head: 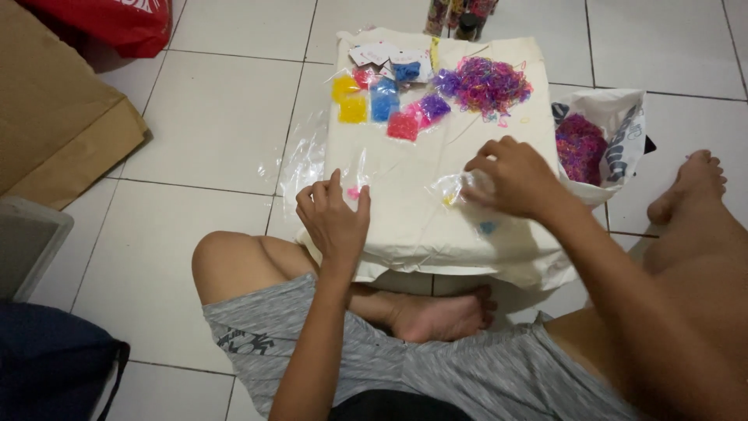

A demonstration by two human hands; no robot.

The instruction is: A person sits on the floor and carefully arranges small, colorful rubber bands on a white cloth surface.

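Observation:
I sit on a tiled floor with a cream cloth (421, 226) spread in front of me. My left hand (333, 218) rests on the cloth's near left part, fingers pinched on a tiny pink piece (354, 192) under clear plastic. Over the cloth's right side, my right hand (510, 178) is closed on a small clear plastic bag (456, 189) with a yellow bit inside. A blue bit (487, 228) lies just below that hand. At the far end lie small packets of yellow, blue, pink and purple bands (383, 104) and a loose multicoloured pile of bands (491, 86).
A white plastic bag (615, 129) holding purple and pink bands sits right of the cloth. A clear plastic sheet (304, 156) lies at its left edge. Brown cardboard (54, 117) and a red bag (117, 19) are far left; small bottles (460, 15) stand beyond the cloth.

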